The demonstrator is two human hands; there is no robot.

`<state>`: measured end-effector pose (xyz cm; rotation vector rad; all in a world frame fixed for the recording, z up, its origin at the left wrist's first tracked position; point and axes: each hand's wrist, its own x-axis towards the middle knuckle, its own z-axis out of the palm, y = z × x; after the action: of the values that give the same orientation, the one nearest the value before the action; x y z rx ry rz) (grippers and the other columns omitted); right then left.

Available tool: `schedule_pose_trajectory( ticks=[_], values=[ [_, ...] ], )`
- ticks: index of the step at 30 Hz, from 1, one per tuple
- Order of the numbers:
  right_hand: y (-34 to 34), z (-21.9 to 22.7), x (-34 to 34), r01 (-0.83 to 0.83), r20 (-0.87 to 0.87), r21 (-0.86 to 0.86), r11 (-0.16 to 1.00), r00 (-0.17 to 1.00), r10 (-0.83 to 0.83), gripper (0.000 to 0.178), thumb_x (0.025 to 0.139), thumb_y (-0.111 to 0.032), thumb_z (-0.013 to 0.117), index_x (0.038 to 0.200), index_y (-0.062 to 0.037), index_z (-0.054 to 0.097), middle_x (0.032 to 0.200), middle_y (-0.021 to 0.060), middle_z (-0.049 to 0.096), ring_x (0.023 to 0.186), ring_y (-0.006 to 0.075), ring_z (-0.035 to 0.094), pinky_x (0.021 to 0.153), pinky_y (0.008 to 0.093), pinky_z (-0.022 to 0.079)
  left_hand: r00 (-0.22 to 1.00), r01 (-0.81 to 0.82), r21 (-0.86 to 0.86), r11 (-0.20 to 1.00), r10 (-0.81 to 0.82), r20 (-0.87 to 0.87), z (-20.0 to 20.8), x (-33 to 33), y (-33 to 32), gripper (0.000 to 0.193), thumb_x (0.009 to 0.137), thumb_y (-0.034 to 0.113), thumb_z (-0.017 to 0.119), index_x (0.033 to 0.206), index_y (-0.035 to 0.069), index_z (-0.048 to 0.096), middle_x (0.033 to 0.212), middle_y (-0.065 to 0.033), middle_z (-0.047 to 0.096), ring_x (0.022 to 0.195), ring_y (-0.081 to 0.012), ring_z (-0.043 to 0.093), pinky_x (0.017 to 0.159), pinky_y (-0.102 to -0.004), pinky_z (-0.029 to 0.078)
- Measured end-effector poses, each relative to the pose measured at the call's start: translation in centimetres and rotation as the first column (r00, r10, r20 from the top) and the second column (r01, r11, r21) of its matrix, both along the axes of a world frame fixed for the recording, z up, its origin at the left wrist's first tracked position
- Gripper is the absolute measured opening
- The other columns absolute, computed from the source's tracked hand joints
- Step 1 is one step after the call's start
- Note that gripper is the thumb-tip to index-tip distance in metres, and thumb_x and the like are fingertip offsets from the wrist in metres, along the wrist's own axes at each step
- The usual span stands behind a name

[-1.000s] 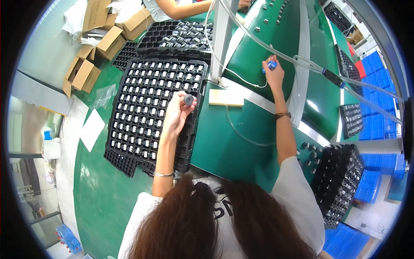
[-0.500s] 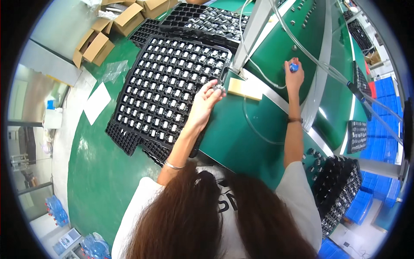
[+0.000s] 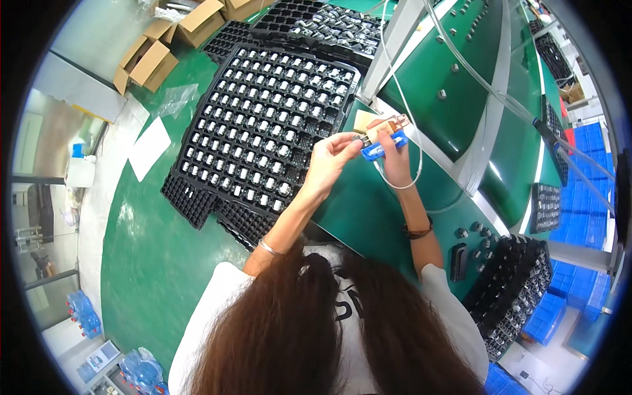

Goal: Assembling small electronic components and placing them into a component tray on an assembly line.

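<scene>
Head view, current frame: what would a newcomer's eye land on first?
Probably the large black tray left of centre, with its rows of small silvery pieces. Then the hands just right of it: the right hand grips a blue-and-tan tool, the left hand pinches a small part at it. Bright blue crates stand out at far right.

Black plastic tray (image 3: 301, 158), smooth glossy green belt (image 3: 421, 108).
</scene>
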<state>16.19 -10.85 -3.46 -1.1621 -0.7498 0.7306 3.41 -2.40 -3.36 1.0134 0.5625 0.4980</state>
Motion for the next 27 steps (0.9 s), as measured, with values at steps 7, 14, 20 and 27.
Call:
schedule_pose_trajectory(
  ticks=[7,14,20,27],
  values=[
    [0.1,0.2,0.0,0.006,-0.047,0.035,0.999,0.999,-0.004,0.020,0.090,-0.017,0.048,0.102,-0.0025,0.054,0.090,0.0025,0.057,0.074,0.0063,0.053,0.062,0.0193,0.043,1.000,0.029,0.094,0.995,-0.029,-0.002,0.3,-0.4,0.3,0.031,0.083,0.014,0.068,0.105,-0.005,0.061,0.093,-0.0093,0.067,0.083,-0.0100,0.061,0.075,-0.0217,0.048],
    [0.2,-0.7,0.1,-0.011,0.024,-0.030,1.000,1.000,0.012,0.019,0.089,-0.017,0.052,0.102,-0.0028,0.055,0.087,0.0011,0.057,0.072,0.0074,0.055,0.063,0.0206,0.045,0.993,0.089,0.288,0.953,-0.062,-0.100,-0.1,-0.8,1.4,0.024,0.086,0.013,0.064,0.105,-0.001,0.063,0.097,-0.0057,0.067,0.085,-0.0095,0.061,0.078,-0.0238,0.048],
    [0.6,-0.2,3.6,0.432,0.635,-0.141,0.891,0.730,-0.254,0.021,0.085,-0.019,0.063,0.091,0.0013,0.058,0.069,0.0080,0.061,0.064,0.0157,0.060,0.063,0.0283,0.047,0.820,0.033,0.967,0.252,0.546,-0.170,-1.9,-0.4,8.3,0.018,0.079,0.019,0.067,0.088,0.004,0.063,0.082,-0.0094,0.061,0.075,-0.0237,0.061,0.071,-0.0354,0.047],
    [0.4,-2.3,3.9,0.459,0.786,-0.156,0.875,0.594,-0.172,0.048,0.075,-0.029,0.075,0.105,-0.0028,0.049,0.077,0.0124,0.063,0.068,0.0253,0.062,0.062,0.0345,0.047,0.767,0.296,0.945,0.137,0.556,-0.321,-2.8,1.0,9.7,0.013,0.080,0.016,0.063,0.079,0.004,0.063,0.079,-0.0123,0.061,0.081,-0.0298,0.060,0.075,-0.0403,0.047]
  ],
)
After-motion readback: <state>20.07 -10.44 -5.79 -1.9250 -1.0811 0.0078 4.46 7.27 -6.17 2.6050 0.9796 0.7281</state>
